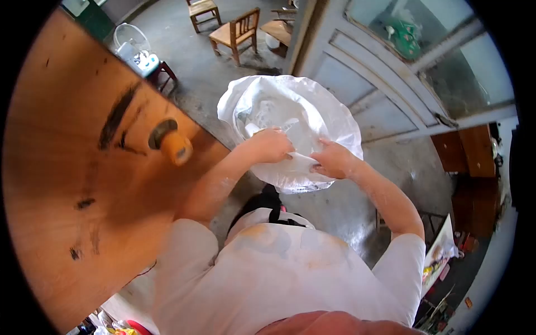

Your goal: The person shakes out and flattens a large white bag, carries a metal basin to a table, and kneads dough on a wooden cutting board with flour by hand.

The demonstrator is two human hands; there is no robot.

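Note:
A large round basin lined with white plastic sheeting (340, 120) is in front of me, with whitish, wet-looking contents inside. My left hand (271, 145) grips a white cloth-like piece (301, 163) near the basin's near edge, its fingers curled. On the other side my right hand (334, 159) pinches the same white piece, the two hands a short way apart. Whether the piece is part of the liner or a separate cloth, I cannot tell.
An orange-brown wooden door (67, 167) with a round knob (177, 148) fills the left. A pale panelled door (379, 72) stands at the upper right. Wooden chairs (237, 34) are on the floor ahead, and a small stool with items (146, 64) is at the upper left.

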